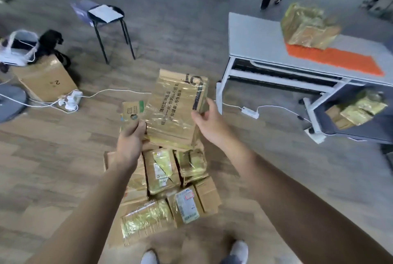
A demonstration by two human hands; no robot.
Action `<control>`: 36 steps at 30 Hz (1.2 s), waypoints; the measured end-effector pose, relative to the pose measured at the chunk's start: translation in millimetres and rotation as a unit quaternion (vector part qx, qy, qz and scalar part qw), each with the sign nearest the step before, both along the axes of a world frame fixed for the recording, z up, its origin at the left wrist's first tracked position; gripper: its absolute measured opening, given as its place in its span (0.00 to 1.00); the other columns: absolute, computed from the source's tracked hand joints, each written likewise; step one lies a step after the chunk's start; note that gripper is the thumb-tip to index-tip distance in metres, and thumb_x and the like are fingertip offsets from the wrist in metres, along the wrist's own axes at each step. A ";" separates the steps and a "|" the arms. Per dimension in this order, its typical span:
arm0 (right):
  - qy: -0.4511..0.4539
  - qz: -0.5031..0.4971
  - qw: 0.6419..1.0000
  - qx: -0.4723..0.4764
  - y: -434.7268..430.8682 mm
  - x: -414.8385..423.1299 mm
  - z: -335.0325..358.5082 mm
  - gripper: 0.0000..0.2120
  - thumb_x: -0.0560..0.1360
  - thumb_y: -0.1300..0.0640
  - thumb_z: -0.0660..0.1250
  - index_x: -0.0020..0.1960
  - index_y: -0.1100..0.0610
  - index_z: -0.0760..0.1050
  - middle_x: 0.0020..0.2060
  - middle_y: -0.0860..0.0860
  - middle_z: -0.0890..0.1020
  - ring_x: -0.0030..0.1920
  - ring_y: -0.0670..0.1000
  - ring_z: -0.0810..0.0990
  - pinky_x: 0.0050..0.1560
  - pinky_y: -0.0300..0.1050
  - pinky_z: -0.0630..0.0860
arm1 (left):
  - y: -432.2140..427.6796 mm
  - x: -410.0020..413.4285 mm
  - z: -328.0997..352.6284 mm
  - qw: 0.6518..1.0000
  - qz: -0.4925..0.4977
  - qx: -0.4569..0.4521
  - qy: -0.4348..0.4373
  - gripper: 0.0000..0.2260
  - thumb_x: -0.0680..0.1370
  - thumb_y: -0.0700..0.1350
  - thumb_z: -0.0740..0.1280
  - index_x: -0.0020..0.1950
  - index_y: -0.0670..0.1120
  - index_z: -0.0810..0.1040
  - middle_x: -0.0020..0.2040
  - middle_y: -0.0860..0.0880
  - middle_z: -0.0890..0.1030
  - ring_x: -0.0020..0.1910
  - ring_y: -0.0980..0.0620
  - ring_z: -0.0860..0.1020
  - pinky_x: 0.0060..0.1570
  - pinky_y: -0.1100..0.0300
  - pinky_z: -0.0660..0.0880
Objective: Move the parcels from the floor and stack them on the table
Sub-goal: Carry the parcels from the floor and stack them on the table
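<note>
Both my arms reach forward and down. My left hand [131, 136] grips the near left corner of a flat taped parcel [174, 112], and my right hand [207, 119] pinches its right edge with curled fingers. The parcel is left of the table [255, 38], held in the air over the floor pile [163, 189]. Its long axis points away from me, leaning slightly toward the table, with the printed face up.

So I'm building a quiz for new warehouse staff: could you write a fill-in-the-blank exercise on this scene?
1. The left hand and right hand hold one taped parcel above the pile on the ___.
2. The mat on the white table is ___.
3. The sheet of paper lies on a black ___.
Missing words: floor; orange; stool.
</note>
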State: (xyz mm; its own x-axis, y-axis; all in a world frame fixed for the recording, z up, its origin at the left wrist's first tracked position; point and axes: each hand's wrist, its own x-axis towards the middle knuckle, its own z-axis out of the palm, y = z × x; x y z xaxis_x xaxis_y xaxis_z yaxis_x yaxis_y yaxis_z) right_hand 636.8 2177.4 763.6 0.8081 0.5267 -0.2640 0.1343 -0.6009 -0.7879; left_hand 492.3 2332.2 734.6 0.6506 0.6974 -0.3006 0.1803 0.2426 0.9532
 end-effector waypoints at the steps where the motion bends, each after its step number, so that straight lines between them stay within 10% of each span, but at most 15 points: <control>1: -0.003 -0.019 1.000 0.015 -13.8 16.2 5.6 0.36 0.76 0.38 0.62 0.77 0.43 0.47 0.67 0.50 0.73 0.48 0.49 0.79 0.48 0.46 0.77 | -10.4 14.5 6.9 1.000 -0.014 0.003 -0.007 0.10 0.82 0.43 0.60 0.54 0.41 0.80 0.48 0.43 0.81 0.46 0.45 0.79 0.48 0.49 0.78; 7: -0.004 -0.101 0.990 0.102 -132.9 126.0 37.6 0.47 0.67 0.34 0.69 0.74 0.33 0.42 0.68 0.41 0.70 0.56 0.54 0.81 0.55 0.59 0.79 | -103.6 122.8 51.4 0.996 -0.072 0.045 -0.037 0.10 0.81 0.39 0.60 0.44 0.38 0.78 0.38 0.46 0.79 0.39 0.46 0.76 0.33 0.55 0.72; 17: 0.038 -0.214 0.960 0.178 -354.2 274.2 96.7 0.15 0.77 0.52 0.68 0.59 0.52 0.66 0.49 0.50 0.79 0.41 0.50 0.84 0.42 0.51 0.84 | -297.6 301.0 109.5 0.985 -0.140 0.039 -0.096 0.10 0.81 0.34 0.59 0.42 0.40 0.76 0.27 0.52 0.79 0.25 0.55 0.75 0.25 0.67 0.71; 25: 0.012 -0.282 0.937 0.204 -426.6 367.2 107.9 0.15 0.78 0.54 0.68 0.58 0.57 0.67 0.51 0.57 0.81 0.45 0.56 0.84 0.38 0.51 0.83 | -350.9 414.4 121.5 0.948 -0.260 0.139 -0.118 0.13 0.77 0.37 0.67 0.59 0.50 0.77 0.52 0.50 0.82 0.48 0.54 0.80 0.50 0.63 0.75; 30: -0.018 -0.311 0.935 0.168 -447.1 448.0 106.5 0.13 0.78 0.55 0.66 0.59 0.53 0.65 0.47 0.50 0.79 0.44 0.53 0.83 0.48 0.59 0.82 | -370.3 504.6 115.4 0.936 -0.282 0.169 -0.125 0.14 0.76 0.35 0.68 0.60 0.47 0.76 0.52 0.51 0.81 0.44 0.64 0.78 0.45 0.72 0.73; 36: -0.035 -0.353 0.926 0.127 -456.8 575.4 93.1 0.14 0.73 0.50 0.66 0.56 0.45 0.66 0.51 0.53 0.81 0.49 0.58 0.83 0.52 0.62 0.80 | -363.6 634.1 104.4 0.920 -0.331 0.164 -0.129 0.19 0.75 0.36 0.70 0.64 0.47 0.75 0.60 0.47 0.77 0.58 0.52 0.76 0.63 0.55 0.72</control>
